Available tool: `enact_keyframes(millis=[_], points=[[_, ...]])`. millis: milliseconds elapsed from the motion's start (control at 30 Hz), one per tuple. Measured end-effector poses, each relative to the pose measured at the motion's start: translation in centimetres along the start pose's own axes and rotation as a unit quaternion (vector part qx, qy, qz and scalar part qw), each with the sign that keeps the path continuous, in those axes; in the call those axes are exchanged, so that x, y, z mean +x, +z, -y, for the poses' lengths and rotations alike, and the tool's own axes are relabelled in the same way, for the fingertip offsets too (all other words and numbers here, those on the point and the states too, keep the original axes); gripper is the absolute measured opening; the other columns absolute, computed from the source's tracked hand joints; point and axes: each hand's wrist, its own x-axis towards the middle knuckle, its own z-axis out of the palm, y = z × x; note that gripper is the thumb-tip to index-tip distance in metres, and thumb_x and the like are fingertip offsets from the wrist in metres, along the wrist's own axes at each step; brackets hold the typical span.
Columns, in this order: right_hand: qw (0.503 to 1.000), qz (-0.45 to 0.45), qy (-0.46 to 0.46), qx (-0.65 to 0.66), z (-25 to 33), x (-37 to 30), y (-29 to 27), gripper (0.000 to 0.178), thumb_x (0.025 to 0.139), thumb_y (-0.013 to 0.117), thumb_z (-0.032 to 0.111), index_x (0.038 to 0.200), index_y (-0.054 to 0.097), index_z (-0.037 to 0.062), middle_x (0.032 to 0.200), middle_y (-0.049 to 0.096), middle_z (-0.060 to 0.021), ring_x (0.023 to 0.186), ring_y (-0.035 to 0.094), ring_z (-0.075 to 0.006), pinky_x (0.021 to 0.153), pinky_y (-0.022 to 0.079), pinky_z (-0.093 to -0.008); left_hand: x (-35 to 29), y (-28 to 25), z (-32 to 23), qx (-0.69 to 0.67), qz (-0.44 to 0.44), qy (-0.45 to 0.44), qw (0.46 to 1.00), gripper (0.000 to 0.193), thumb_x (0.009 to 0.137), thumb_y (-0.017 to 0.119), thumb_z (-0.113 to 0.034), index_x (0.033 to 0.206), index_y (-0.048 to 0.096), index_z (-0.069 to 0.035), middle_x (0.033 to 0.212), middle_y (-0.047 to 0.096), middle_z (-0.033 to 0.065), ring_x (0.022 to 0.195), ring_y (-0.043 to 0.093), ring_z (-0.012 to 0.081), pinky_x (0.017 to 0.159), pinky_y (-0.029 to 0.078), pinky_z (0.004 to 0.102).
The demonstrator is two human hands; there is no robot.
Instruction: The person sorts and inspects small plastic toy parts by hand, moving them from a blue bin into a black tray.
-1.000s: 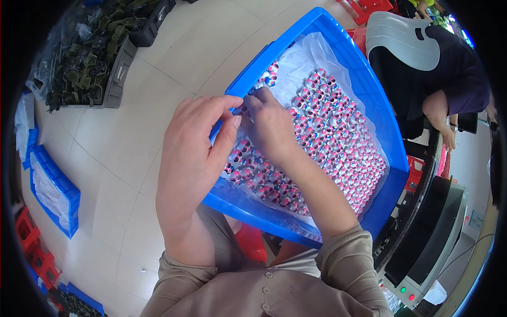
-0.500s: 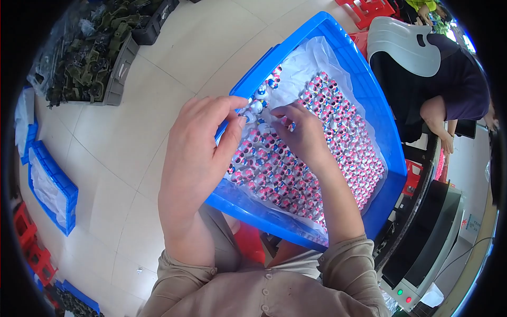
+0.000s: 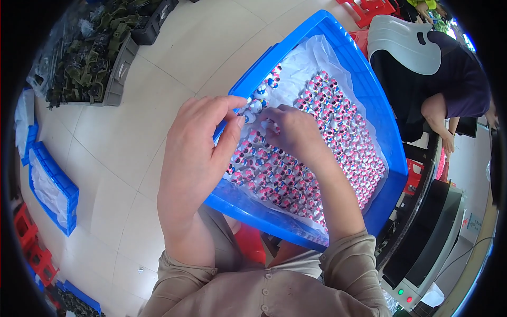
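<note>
Far to the left of the left hand, a blue tray [image 3: 71, 208] lined with white sheet lies on the floor. Nearer, left of the same hand and farther from the body, a grey crate [image 3: 117, 79] is filled with dark green plastic parts [image 3: 87, 74]. The left hand [image 3: 244, 110] reaches over the near-left rim of a large blue bin [image 3: 392, 145], its back upward, thumb and forefinger curved with their tips apart; its other fingers are largely hidden, and whether it grips anything cannot be told. Just beyond its fingertips lie several white-and-blue toys [image 3: 260, 93]. Toward the body, below the gap between the hands, part of a red stool [image 3: 248, 243] shows. The right hand [image 3: 272, 122], inside the bin, is closed in a pinch upon one small toy [image 3: 275, 127], partly covered by the fingers. Beyond this hand, bare white liner [image 3: 296, 68] is exposed; to its right and below it, pink-and-white toys [image 3: 348, 137] are crowded together. Farther right of the right hand are a pale chair back [image 3: 398, 45], a seated person in dark clothing [image 3: 459, 87] and, nearer the body, a long machine [image 3: 422, 238] with green and red buttons.
</note>
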Motion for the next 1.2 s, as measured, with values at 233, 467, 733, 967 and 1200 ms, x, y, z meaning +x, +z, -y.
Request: enact_keyframes(millis=[233,467,733,967,1200], points=[[0.602,-0.046,0.133,0.786,0.4,-1.7,-1.7,0.024,0.077,0.062,0.005,0.101,0.056,0.0034,0.081,0.061,-0.001,0.064,0.055,-0.0071,0.051,0.041,-0.0197,0.2,-0.2,-1.1,0.066,-0.009,0.07,0.995,0.022,0.072,0.066,-0.012,0.092,0.059,-0.007,0.078,0.06,0.0038,0.076,0.054,0.0226,0.067,0.042,0.0339],[0.585,-0.057,0.054,0.807,4.4,-2.2,-3.5,0.024,0.081,0.061,0.008,0.103,0.054,0.0022,0.086,0.061,-0.0049,0.07,0.057,-0.0106,0.058,0.046,-0.0227,0.3,1.1,-0.7,0.022,-0.045,0.141,0.989,0.031,0.066,0.07,-0.014,0.095,0.061,-0.01,0.08,0.061,0.0035,0.072,0.056,0.0214,0.063,0.044,0.0332],[0.65,0.039,0.074,0.755,1.5,-2.1,-5.0,0.024,0.082,0.061,0.011,0.102,0.057,0.0004,0.08,0.061,-0.0054,0.064,0.058,-0.0094,0.056,0.049,-0.021,0.4,1.1,-0.6,-0.081,0.049,0.156,0.983,0.024,0.07,0.064,-0.001,0.094,0.062,-0.004,0.085,0.062,0.0069,0.076,0.059,0.0213,0.065,0.046,0.0277],[0.596,0.057,0.067,0.798,-0.2,-2.0,-4.0,0.015,0.078,0.064,0.006,0.09,0.059,-0.001,0.077,0.062,-0.0046,0.066,0.058,-0.0083,0.057,0.048,-0.0199,0.5,1.0,-0.4,-0.066,0.06,0.167,0.982,0.024,0.072,0.062,-0.001,0.095,0.06,-0.007,0.084,0.061,0.0098,0.077,0.058,0.0247,0.066,0.047,0.032],[0.834,-0.158,0.138,0.509,-2.1,-2.2,3.1,0.015,0.073,0.072,0.01,0.082,0.063,0.0026,0.07,0.059,0.0,0.063,0.051,-0.0051,0.057,0.041,-0.0189,0.5,0.9,0.0,-0.163,-0.112,0.04,0.979,0.008,0.081,0.058,-0.001,0.088,0.061,-0.001,0.078,0.061,0.0072,0.065,0.057,0.0124,0.059,0.045,0.0225]])
